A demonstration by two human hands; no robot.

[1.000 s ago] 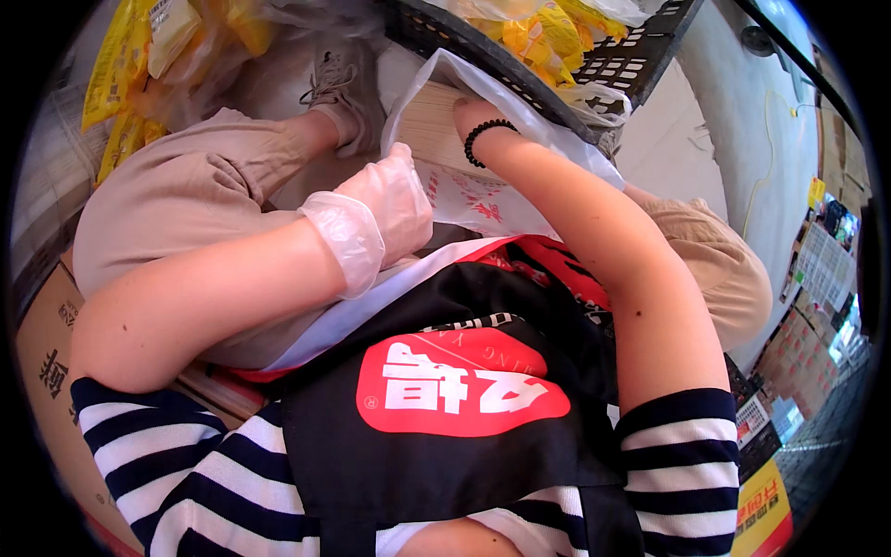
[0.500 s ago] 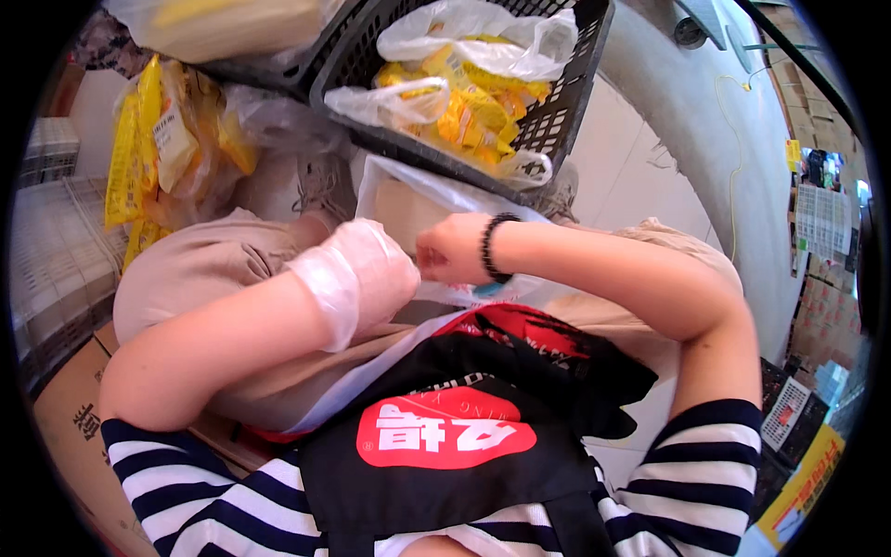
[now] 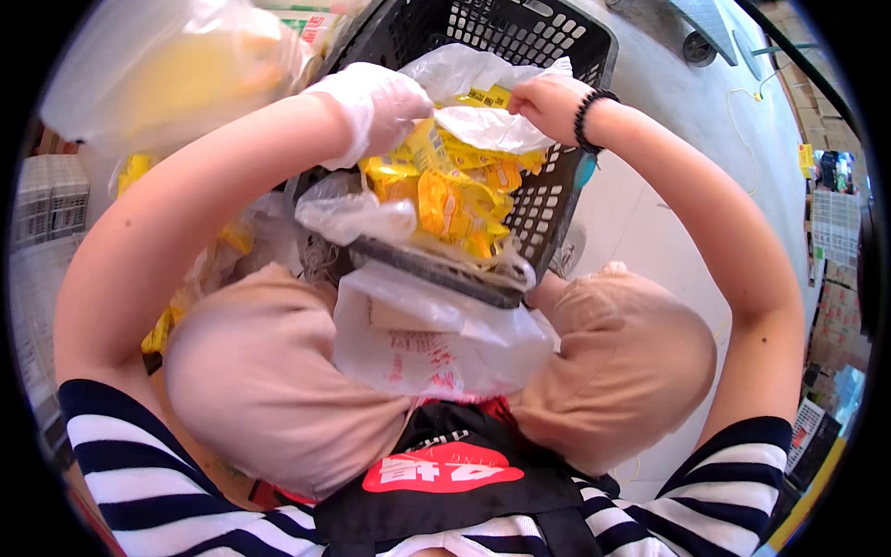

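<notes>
Right hand [image 3: 554,110]: pinching white plastic bag [image 3: 498,132], apparently to spread its mouth. Gloved left hand [image 3: 376,107]: beside opposite edge, grip indiscernible. Bag: atop yellow packets [image 3: 455,206] in black crate [image 3: 594,58], within both hands' reach.

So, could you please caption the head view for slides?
White-gloved left hand and bare right hand at a white plastic bag and yellow packets in a black perforated crate.
</notes>
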